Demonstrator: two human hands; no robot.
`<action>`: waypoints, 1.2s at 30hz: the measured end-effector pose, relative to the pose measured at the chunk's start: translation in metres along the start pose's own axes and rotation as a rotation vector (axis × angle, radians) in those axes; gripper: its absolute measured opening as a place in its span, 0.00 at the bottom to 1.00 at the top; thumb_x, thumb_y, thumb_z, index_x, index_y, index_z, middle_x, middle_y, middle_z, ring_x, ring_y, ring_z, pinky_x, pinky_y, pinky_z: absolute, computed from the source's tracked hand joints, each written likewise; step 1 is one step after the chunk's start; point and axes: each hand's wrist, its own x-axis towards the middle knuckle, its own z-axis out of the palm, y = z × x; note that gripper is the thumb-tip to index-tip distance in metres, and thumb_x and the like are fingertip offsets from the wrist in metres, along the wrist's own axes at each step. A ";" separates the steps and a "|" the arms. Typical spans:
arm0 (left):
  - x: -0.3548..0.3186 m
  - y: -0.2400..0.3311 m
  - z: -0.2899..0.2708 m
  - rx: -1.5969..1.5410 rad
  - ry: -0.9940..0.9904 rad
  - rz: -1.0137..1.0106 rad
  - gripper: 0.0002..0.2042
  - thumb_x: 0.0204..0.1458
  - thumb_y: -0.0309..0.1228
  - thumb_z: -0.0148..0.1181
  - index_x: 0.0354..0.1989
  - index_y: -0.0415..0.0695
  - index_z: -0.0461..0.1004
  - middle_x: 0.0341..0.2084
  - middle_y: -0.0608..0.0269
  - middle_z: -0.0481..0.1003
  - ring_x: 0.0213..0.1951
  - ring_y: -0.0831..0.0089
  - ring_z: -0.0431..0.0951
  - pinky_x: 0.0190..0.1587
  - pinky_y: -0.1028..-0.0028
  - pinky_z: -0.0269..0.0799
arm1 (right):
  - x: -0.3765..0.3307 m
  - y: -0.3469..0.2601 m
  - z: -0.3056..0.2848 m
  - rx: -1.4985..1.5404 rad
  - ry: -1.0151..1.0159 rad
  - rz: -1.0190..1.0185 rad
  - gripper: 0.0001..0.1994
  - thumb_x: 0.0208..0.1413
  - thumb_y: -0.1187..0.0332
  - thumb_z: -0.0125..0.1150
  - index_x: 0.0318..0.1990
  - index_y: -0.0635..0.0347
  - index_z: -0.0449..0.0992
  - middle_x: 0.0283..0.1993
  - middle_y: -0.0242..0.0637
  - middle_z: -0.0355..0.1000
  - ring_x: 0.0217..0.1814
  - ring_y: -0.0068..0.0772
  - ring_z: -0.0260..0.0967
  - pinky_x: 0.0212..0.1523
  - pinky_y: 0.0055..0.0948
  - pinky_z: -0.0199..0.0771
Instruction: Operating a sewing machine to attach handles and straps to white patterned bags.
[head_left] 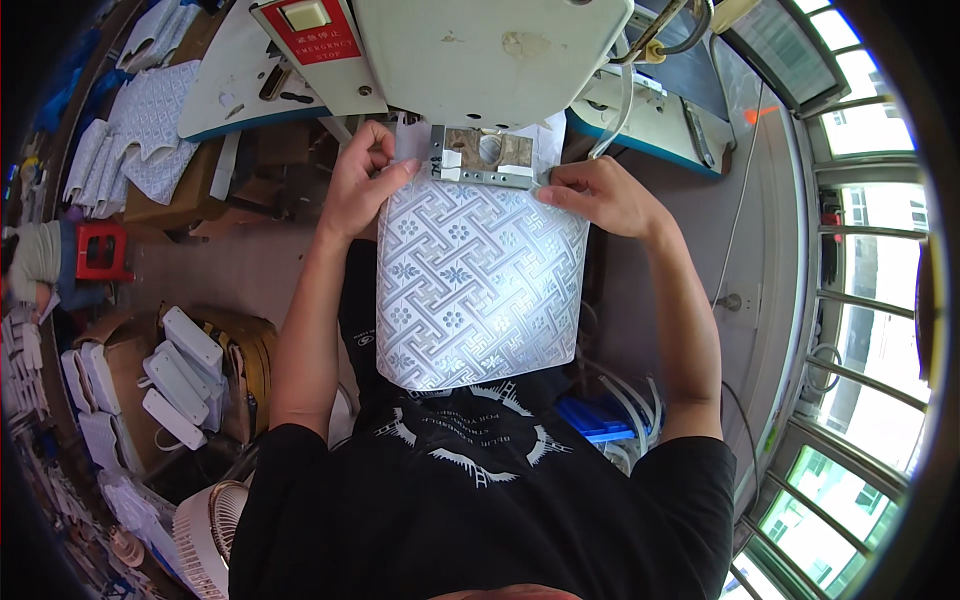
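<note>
The patterned fabric panel (475,285), judged light and limp, was pinched at its top corners by the left hand (362,180) and right hand (598,193) beneath the metal plate (487,157).

One patterned silver-white fabric piece (470,285) under one machine head (480,50); two hands: left hand (360,185), right hand (600,195). One red stool (100,250) far left, one fan (210,525) near left.

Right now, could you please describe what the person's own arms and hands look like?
Both forearms are bare. The left hand and right hand wear no gloves; no rings or watch show. Short black sleeves of a T-shirt with a white printed design end at the upper arms.
</note>
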 end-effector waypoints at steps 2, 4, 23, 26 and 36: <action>-0.001 -0.003 0.000 -0.021 -0.012 0.018 0.14 0.56 0.26 0.67 0.37 0.46 0.62 0.26 0.72 0.71 0.28 0.88 0.69 0.30 0.83 0.62 | -0.002 -0.004 -0.001 0.003 -0.006 0.009 0.24 0.64 0.48 0.63 0.34 0.66 0.82 0.22 0.44 0.71 0.25 0.36 0.64 0.31 0.36 0.66; -0.002 -0.005 -0.001 -0.027 -0.012 0.040 0.14 0.56 0.26 0.66 0.37 0.46 0.62 0.26 0.72 0.71 0.28 0.88 0.69 0.30 0.83 0.62 | -0.002 -0.006 -0.002 -0.004 -0.006 0.002 0.24 0.64 0.48 0.63 0.34 0.66 0.82 0.23 0.44 0.71 0.25 0.37 0.65 0.31 0.37 0.67; -0.003 -0.014 0.002 -0.155 0.032 0.021 0.13 0.56 0.23 0.64 0.34 0.46 0.62 0.27 0.75 0.67 0.29 0.89 0.65 0.31 0.82 0.60 | 0.006 0.003 -0.006 0.115 -0.099 0.016 0.18 0.63 0.60 0.62 0.28 0.67 0.73 0.21 0.40 0.63 0.26 0.28 0.58 0.31 0.34 0.61; -0.003 -0.013 0.005 -0.155 0.032 0.038 0.13 0.56 0.23 0.64 0.34 0.46 0.62 0.27 0.75 0.66 0.29 0.89 0.64 0.31 0.82 0.59 | 0.004 0.004 -0.006 0.102 -0.084 0.015 0.18 0.62 0.59 0.63 0.29 0.67 0.76 0.21 0.42 0.65 0.24 0.32 0.60 0.31 0.35 0.63; 0.000 -0.019 0.000 -0.095 0.014 0.047 0.13 0.55 0.25 0.65 0.32 0.47 0.62 0.26 0.77 0.62 0.28 0.88 0.59 0.30 0.81 0.54 | 0.004 0.003 -0.005 0.107 -0.081 0.001 0.19 0.63 0.60 0.63 0.27 0.68 0.73 0.21 0.41 0.63 0.26 0.29 0.57 0.31 0.34 0.61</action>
